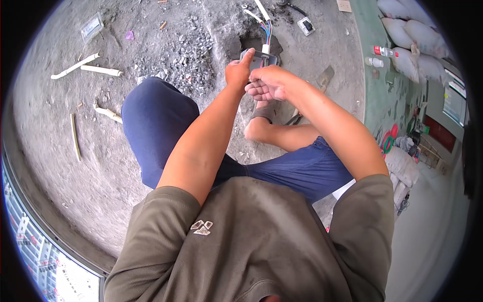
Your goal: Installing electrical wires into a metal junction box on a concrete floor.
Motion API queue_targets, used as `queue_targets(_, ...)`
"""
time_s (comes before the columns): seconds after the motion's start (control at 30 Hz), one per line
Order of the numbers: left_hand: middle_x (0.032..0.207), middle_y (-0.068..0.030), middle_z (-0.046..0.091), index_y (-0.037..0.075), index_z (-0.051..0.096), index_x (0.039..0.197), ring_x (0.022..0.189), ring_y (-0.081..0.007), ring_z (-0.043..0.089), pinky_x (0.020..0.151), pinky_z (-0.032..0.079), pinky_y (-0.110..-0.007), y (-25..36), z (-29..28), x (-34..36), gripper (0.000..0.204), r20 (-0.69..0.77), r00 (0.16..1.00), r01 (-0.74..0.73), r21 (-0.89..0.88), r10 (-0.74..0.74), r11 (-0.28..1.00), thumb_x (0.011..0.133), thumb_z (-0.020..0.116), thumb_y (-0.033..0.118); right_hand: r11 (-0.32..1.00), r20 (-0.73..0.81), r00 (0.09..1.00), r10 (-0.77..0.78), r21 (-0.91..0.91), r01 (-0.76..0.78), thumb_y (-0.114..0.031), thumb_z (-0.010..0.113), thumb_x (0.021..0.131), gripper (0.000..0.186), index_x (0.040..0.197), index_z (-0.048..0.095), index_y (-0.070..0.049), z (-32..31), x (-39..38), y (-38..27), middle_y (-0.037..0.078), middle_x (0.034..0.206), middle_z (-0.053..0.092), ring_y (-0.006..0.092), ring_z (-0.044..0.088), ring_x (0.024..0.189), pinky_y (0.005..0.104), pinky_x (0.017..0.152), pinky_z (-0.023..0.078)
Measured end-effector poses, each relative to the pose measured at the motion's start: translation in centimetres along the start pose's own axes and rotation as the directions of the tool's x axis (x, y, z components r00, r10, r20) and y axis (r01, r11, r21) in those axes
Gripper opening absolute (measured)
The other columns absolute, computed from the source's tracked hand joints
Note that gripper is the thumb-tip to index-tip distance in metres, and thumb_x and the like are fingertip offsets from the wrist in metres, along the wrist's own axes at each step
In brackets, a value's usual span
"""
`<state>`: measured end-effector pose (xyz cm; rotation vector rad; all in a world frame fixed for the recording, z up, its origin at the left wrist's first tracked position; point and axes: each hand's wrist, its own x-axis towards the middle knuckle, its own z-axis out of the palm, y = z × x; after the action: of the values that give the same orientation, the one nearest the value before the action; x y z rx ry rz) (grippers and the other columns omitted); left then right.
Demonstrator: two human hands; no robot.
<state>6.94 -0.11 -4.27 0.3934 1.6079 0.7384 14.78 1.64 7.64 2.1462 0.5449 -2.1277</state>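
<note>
Two hands at one wall box
The left hand (238, 70) pinches the grey box (259, 59); the right hand (266, 84) is half-curled, holding nothing I can see; three coloured wires (267, 29) poke out.

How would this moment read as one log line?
left hand: touching grey metal junction box | right hand: beside box, cupped | coloured wires: above box

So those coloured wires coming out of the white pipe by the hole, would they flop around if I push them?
The wires look thin and bend in loose curves, so they are probably springy, not rigid. They run into the metal box that the left hand touches, so they would likely flex, not slide free.
</note>
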Motion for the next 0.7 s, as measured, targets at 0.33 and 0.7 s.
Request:
queue_targets(0.33,0.117,-0.0228,0.051,-0.004,0.024,0.133,0.092,-0.0282,0.060,0.069,0.050,-0.043,-0.8,-0.5,1.0,0.100,0.543,0.808,0.408,-0.233,-0.230,0.883,0.064,0.083,0.040,0.920,0.086,0.996,-0.014,-0.389,0.047,-0.055,0.043,0.091,0.066,0.119,0.051,0.005,-1.5,-0.7,1.2,0.018,0.099,0.063,0.0201,0.062,0.079,0.0329,0.073,0.052)
queue_targets(0.7,0.096,-0.0155,0.060,0.001,0.038,0.114,0.076,-0.0253,0.063,0.055,0.051,-0.040,0.2,-0.2,0.8,0.071,0.350,0.922,0.153,0.060,-0.164,0.986,0.062,0.084,0.016,0.775,0.185,0.981,0.057,-0.628,0.074,-0.051,0.045,0.092,0.054,0.111,0.056,-0.002,-2.2,-0.6,0.6,0.010,0.092,0.064,0.0173,0.062,0.078,0.0297,0.068,0.052)
